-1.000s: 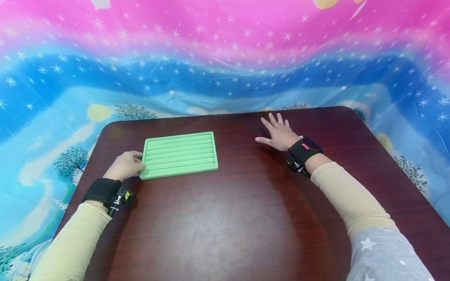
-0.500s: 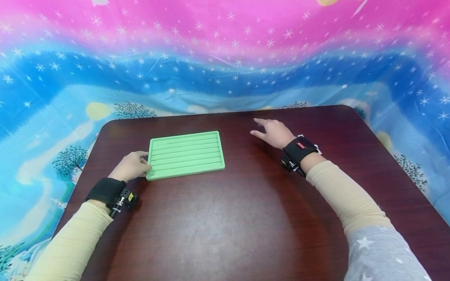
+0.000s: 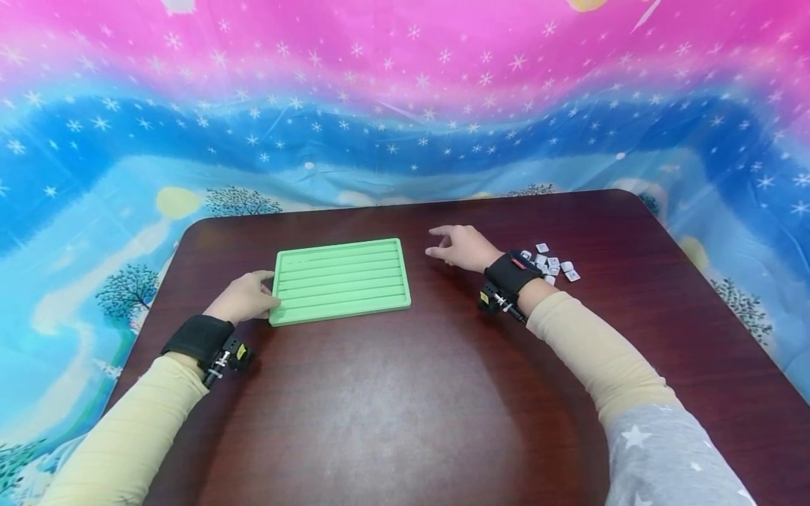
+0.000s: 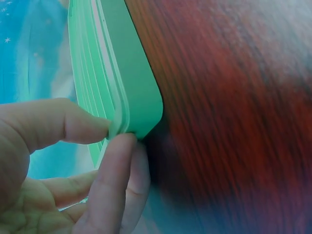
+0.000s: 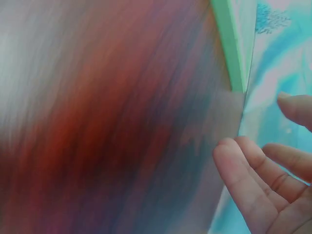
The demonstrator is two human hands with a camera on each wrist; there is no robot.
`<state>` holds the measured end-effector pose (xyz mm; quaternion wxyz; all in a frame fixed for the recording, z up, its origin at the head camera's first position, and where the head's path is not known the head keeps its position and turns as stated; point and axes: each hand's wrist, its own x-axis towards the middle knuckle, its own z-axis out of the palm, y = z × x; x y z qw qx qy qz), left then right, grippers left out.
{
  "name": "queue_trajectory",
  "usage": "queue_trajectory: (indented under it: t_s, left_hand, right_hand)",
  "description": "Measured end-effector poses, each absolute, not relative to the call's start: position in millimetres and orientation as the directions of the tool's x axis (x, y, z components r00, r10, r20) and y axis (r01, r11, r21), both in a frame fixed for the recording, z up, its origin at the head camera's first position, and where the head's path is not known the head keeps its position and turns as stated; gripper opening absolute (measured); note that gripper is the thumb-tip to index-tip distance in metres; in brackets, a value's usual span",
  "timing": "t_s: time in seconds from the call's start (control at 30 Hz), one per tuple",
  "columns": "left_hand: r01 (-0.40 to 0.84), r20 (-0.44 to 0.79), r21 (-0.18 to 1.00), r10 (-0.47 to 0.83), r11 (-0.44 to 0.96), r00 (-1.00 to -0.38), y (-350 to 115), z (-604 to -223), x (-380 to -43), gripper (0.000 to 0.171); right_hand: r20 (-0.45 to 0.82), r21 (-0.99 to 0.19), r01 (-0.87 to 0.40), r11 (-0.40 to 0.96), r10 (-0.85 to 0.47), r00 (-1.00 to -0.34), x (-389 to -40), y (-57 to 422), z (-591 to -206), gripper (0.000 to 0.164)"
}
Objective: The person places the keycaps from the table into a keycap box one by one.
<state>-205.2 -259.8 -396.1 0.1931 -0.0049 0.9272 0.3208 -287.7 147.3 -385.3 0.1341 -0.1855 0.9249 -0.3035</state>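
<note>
A light green ridged tray (image 3: 342, 281) lies on the dark wood table, left of centre in the head view. At its left end my left hand (image 3: 245, 296) pinches the rim; in the left wrist view the thumb (image 4: 87, 127) is on the tray's edge and the fingers (image 4: 109, 180) are against its outer side. My right hand (image 3: 465, 247) is over the table a short way right of the tray, holding nothing. In the right wrist view its fingers (image 5: 243, 180) are relaxed and apart from the tray's corner (image 5: 236, 73).
Several small white tiles with dark marks (image 3: 553, 266) lie in a loose cluster behind the right wrist, partly covered by its black strap (image 3: 512, 273). The table's back edge (image 3: 354, 209) meets a hanging cloth (image 3: 405, 140) printed with snowflakes.
My left hand and the tray have shifted to the right. The right hand has moved left toward the tray, its spread fingers drawing together, and the white tiles have come into view behind it.
</note>
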Motion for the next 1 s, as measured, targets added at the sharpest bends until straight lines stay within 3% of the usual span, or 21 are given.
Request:
queue_trajectory:
  t_s: [0.23, 0.43, 0.77, 1.0]
  left_hand:
    - [-0.144, -0.376, 0.606, 0.122, 0.782, -0.919, -260, -395, -207, 0.077]
    - [-0.149, -0.383, 0.606, 0.122, 0.782, -0.916, -259, -395, -209, 0.076]
    - [-0.145, -0.363, 0.652, 0.138, 0.744, -0.922, -255, -402, -210, 0.077]
    - [-0.141, -0.359, 0.636, 0.129, 0.759, -0.925, -255, -399, -210, 0.076]
  right_hand:
    - [-0.215, -0.802, -0.073, 0.593, -0.401, -0.89, -285, 132, -396, 0.051]
    - [-0.256, -0.854, 0.023, 0.519, -0.382, -0.888, -281, 120, -411, 0.053]
    - [-0.27, -0.849, 0.022, 0.528, -0.398, -0.877, -270, 102, -417, 0.076]
    - [-0.282, -0.84, 0.015, 0.543, -0.413, -0.866, -270, 99, -412, 0.073]
